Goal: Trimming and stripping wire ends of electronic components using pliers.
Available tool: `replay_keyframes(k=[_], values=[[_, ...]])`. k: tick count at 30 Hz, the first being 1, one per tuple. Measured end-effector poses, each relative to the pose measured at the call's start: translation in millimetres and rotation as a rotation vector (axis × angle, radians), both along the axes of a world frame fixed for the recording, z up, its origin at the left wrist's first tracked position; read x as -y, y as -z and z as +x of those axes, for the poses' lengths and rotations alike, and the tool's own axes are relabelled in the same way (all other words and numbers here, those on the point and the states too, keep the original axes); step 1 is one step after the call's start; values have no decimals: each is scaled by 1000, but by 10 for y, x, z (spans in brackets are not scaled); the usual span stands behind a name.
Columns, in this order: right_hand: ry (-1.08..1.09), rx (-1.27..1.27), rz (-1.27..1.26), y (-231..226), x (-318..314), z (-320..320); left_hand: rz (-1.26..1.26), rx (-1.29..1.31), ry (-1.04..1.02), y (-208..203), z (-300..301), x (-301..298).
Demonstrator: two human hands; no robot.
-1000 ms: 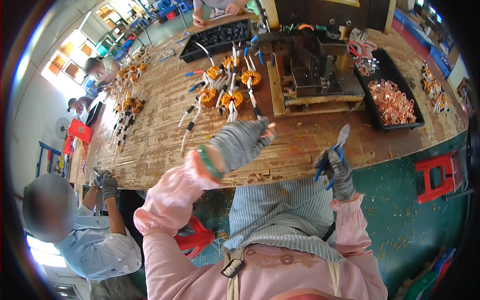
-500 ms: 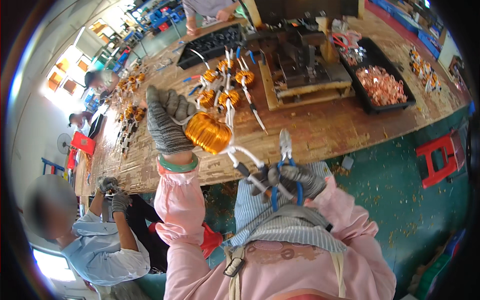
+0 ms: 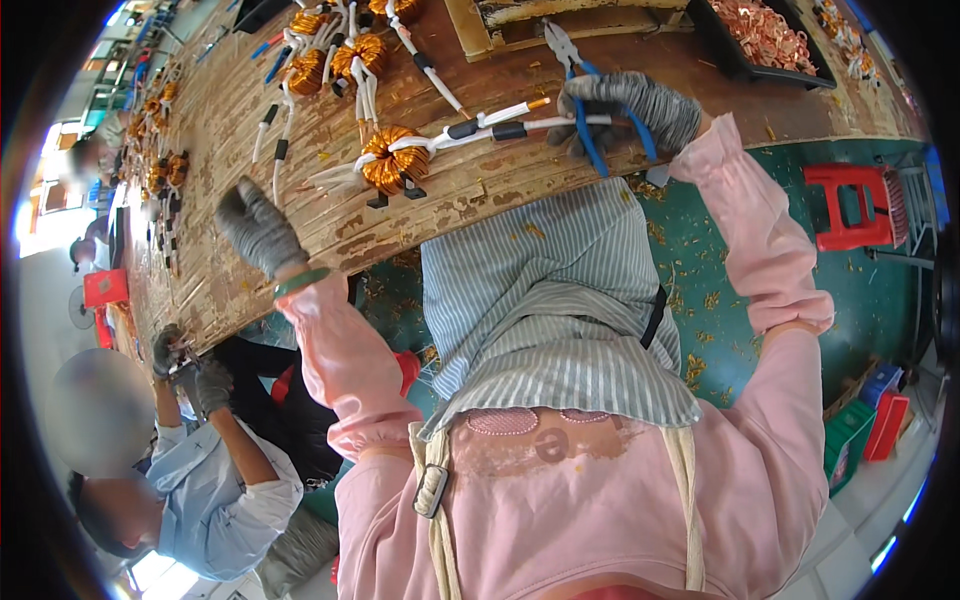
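Observation:
My left hand [image 3: 258, 228], in a grey knit glove, hovers at the left over the wooden workbench [image 3: 330, 225] with its fingers loosely bent and nothing visible in them. To its right a ring-shaped copper-wire coil [image 3: 395, 160] lies near the bench's front edge. Its white-sleeved leads with black sleeves [image 3: 510, 130] run right toward my right hand [image 3: 640, 105]. That gloved hand is closed on blue-handled pliers [image 3: 588, 125], whose metal jaws point away from me. One lead passes beneath the pliers to my fingers; another ends in bare copper just beside them.
More copper coils [image 3: 358, 57] with white leads lie farther back. A black tray [image 3: 735, 60] of copper terminals stands at the far right, beside a metal fixture [image 3: 500, 38]. A red stool [image 3: 850, 205] is right of the bench. A co-worker [image 3: 215, 480] sits at the left.
The coil has gone from my raised left hand down onto the bench. My left hand has let go and moved left and nearer; my right hand has moved farther forward and right with the pliers.

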State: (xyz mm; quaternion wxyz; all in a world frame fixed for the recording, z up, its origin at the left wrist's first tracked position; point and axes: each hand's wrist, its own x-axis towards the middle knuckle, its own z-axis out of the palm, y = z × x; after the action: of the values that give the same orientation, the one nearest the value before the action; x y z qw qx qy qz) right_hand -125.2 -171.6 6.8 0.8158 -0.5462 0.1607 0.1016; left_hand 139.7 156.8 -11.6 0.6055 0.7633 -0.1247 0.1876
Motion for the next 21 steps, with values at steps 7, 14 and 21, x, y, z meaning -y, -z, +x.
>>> replay_keyframes(k=[7,14,21], values=[[26,54,-819,-157,568,-249,677,647,623,-534,-1181,938],[567,273,-585,93,360,-732,841,419,1003,-179,-1092,1417],[769,150,-1113,258,-238,-629,227,-324,1209,-228,-1024,1441]])
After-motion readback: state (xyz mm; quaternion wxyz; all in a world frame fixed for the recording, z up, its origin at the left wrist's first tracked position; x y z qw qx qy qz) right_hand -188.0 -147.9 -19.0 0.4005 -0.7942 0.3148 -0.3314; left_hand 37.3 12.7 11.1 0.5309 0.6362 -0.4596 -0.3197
